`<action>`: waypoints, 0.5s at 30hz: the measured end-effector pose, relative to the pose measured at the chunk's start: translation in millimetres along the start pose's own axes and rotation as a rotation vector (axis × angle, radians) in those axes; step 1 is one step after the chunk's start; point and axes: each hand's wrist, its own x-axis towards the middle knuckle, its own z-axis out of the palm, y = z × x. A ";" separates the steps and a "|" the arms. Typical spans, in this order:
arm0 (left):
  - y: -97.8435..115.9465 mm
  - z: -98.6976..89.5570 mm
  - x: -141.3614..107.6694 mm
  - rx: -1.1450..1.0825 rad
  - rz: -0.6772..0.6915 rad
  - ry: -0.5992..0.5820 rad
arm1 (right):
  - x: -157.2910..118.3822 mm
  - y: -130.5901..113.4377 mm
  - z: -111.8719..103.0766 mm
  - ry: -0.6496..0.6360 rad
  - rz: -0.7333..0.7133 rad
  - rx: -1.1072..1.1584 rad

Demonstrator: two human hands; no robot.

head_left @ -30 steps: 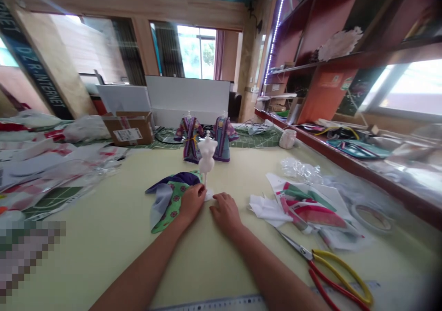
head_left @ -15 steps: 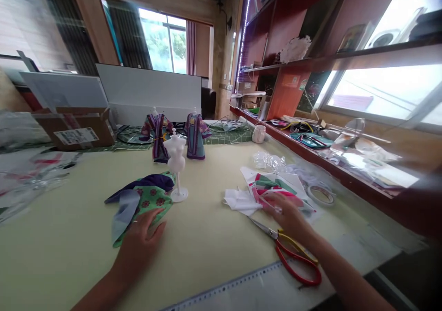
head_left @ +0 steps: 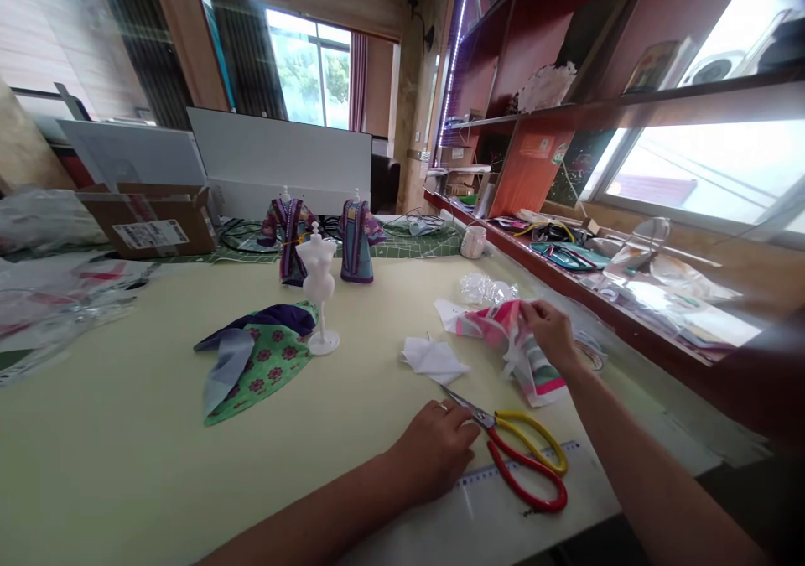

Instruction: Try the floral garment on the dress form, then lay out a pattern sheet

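My right hand (head_left: 548,331) is closed on the upper edge of a pink, white and green piece of fabric (head_left: 496,323), partly raised from the table. My left hand (head_left: 437,449) lies beside the scissors (head_left: 525,457), fingers curled near the blades; its palm side is hidden. The scissors have one red and one yellow handle. A folded white cloth (head_left: 433,359) lies just beyond the blade tips. Further left, a green flowered fabric piece (head_left: 270,360) with purple and grey-blue parts lies against the base of a small white dress form (head_left: 318,277).
Two small robed figures (head_left: 356,243) stand at the back, near a cardboard box (head_left: 151,226). Crumpled clear plastic (head_left: 487,289) and a pink-white jar (head_left: 473,242) are at the right rear. A ruler (head_left: 481,475) lies by the front edge. Shelves (head_left: 604,101) rise on the right.
My left hand has left the green flowered fabric and moved right, beside the scissors. My right hand has lifted the pink-edged fabric up and away from the folded white cloth.
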 end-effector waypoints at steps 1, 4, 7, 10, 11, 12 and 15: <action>-1.4 3.6 3.0 0.053 0.024 -0.004 | 8.4 -5.2 -2.0 0.042 -0.003 0.035; -8.3 1.8 9.8 0.110 -0.002 0.079 | 27.5 -28.7 -6.1 0.099 -0.033 0.130; -9.2 -18.3 21.6 -0.007 -0.185 0.262 | 31.9 -67.2 -7.8 0.080 -0.111 0.242; 0.1 -46.6 38.9 -0.436 -0.434 0.382 | 18.0 -115.1 -8.9 -0.004 -0.266 0.421; 4.2 -54.9 43.7 -0.620 -0.502 0.381 | 9.3 -130.7 -9.2 -0.045 -0.306 0.466; 8.1 -61.8 47.0 -0.802 -0.548 0.364 | -1.1 -144.9 -9.3 -0.091 -0.333 0.497; 14.8 -74.4 43.0 -1.190 -0.528 0.309 | -40.6 -174.8 -7.0 -0.304 -0.401 0.487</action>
